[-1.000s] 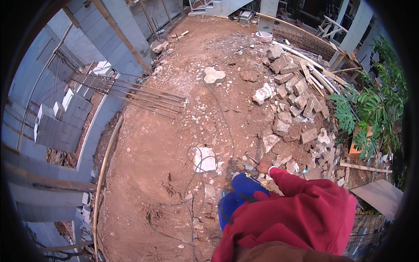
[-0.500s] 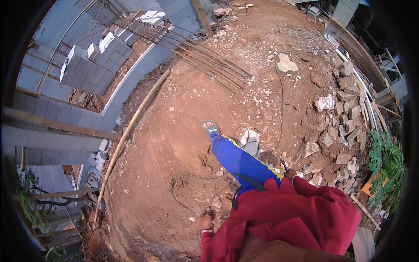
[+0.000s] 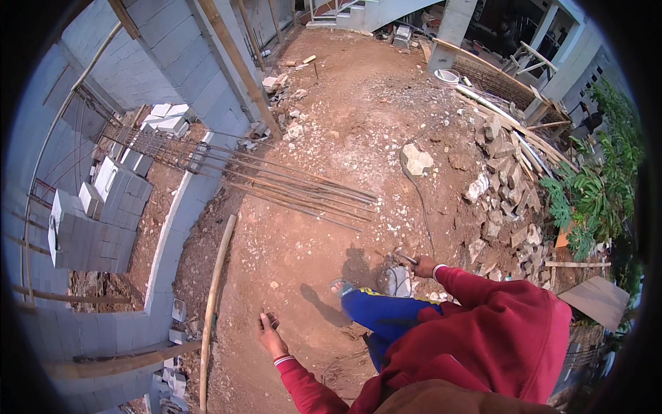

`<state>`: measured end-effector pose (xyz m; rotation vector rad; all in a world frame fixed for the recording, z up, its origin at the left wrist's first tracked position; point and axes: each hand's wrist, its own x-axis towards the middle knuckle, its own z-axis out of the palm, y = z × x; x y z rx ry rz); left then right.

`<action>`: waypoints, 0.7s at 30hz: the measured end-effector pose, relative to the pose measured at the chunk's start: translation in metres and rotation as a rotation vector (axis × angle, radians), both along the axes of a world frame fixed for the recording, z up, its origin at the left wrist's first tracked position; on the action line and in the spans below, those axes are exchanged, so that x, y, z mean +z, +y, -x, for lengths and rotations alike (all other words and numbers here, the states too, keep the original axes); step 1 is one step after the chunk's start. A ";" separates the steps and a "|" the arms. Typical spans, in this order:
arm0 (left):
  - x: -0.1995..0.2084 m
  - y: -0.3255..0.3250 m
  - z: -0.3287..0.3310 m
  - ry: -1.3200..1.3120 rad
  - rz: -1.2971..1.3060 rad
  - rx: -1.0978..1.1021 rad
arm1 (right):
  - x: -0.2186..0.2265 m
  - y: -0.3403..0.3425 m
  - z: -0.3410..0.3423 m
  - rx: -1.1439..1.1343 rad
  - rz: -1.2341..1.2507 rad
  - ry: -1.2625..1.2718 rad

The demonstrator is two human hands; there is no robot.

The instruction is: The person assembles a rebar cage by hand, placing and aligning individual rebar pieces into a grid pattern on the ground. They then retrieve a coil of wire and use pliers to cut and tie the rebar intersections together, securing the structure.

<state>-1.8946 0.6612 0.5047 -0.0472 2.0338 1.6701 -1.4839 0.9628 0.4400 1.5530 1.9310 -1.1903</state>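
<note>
My right hand (image 3: 425, 266) is closed around the handle of a slim, dark hand tool (image 3: 409, 259). The tool points left, above a pale stone block (image 3: 398, 281) on the ground, and its exact kind is too small to tell. Out to the left, over bare soil, my left hand (image 3: 270, 334) has its fingers curled beside a small dark shape, which I cannot make out. Below and between the hands are my blue trouser leg (image 3: 386, 308) and a sandalled foot (image 3: 338, 286).
Long rebar rods (image 3: 296, 190) jut across the soil ahead. A wooden pole (image 3: 216, 303) lies at left beside a low block wall (image 3: 167, 234). Broken stones (image 3: 507, 165) are heaped at right, near green foliage (image 3: 600, 186). A cable (image 3: 422, 203) runs along the ground.
The view has swung, with the rebar now lower in the picture. My left arm has reached out to the left. My right hand has moved forward with the tool, which now points left.
</note>
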 end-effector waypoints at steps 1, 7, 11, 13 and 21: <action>0.012 -0.003 0.011 0.114 -0.017 -0.090 | 0.030 0.008 0.028 0.009 -0.026 0.059; 0.002 -0.099 -0.024 -0.370 0.255 0.014 | 0.109 0.012 0.107 -0.095 -0.054 0.296; -0.009 -0.155 -0.040 -0.679 0.259 0.043 | 0.063 -0.005 0.092 0.012 -0.227 0.060; -0.013 -0.158 -0.030 -0.721 0.292 0.099 | 0.025 -0.018 0.069 -0.150 0.027 -0.084; 0.011 -0.154 0.038 -0.787 0.224 0.349 | -0.045 -0.122 0.000 0.138 0.304 -0.196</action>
